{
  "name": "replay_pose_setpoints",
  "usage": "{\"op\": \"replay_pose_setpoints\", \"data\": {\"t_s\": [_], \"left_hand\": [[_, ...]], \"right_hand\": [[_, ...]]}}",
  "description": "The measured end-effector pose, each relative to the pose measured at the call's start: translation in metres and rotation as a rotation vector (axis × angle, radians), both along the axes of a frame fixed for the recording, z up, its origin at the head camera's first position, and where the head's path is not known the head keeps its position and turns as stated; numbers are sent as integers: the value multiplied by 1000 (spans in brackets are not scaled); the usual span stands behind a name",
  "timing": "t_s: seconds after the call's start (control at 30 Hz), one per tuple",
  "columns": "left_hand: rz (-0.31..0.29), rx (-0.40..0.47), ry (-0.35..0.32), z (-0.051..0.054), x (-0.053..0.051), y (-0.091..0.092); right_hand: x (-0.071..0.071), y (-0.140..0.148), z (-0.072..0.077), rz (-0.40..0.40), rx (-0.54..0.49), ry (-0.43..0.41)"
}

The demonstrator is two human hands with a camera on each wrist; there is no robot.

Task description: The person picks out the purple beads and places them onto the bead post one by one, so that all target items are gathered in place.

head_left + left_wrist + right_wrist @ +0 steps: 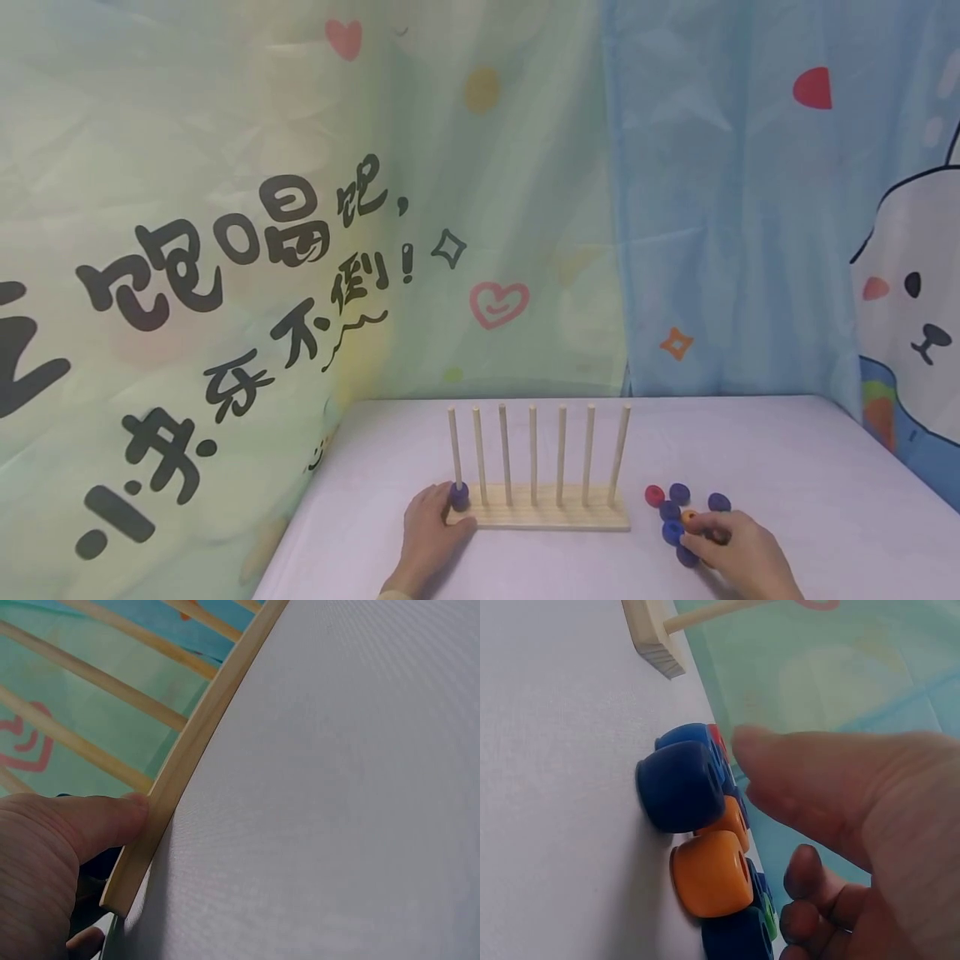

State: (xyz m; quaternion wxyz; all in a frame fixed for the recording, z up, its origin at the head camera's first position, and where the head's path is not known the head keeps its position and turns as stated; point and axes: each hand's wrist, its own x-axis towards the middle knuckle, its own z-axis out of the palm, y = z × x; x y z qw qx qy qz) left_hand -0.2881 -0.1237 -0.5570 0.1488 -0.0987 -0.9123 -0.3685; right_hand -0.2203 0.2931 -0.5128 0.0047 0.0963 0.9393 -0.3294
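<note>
At the left end of a wooden peg rack (555, 520), my left hand (435, 529) grips the base. Its thumb (112, 821) lies against the base's front edge, while the other fingers are around the end and partly hidden. A dark blue bead (459, 497) sits at the bottom of the leftmost peg, beside that hand. Over the loose beads hovers my right hand (738, 546), its thumb and fingers apart with no bead seen between them. Under and beside it lie a dark blue bead (681, 787), an orange bead (712, 875) and several others.
A red bead (655, 496) and a purple-blue bead (719, 502) lie at the cluster's edges. Upright bare pegs (533, 454) stand along the rack. Printed curtains (487, 208) hang behind the white-covered table (345, 467).
</note>
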Motion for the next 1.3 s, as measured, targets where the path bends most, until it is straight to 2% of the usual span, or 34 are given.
{"op": "replay_pose_setpoints", "data": {"t_s": [0.23,0.33,0.57,0.67,0.97,1.1,1.3], "left_hand": [[10,-1,9,5,1,0],[15,-3,-10,5,0,0],[9,-5,-29,4,-2,0],[6,-8,-34,3,-1,0],[10,-24,-41,4,1,1],[8,-21,-39,4,1,1],[10,-18,-30,3,2,1]], "right_hand": [[-2,4,-2,-3,-27,-22],[-2,4,-2,10,-11,-24],[0,-1,-1,42,12,23],[1,-2,-2,44,18,4],[-4,0,-11,28,17,-132],[-6,1,-15,26,44,-149],[-2,0,-14,34,62,-129]]}}
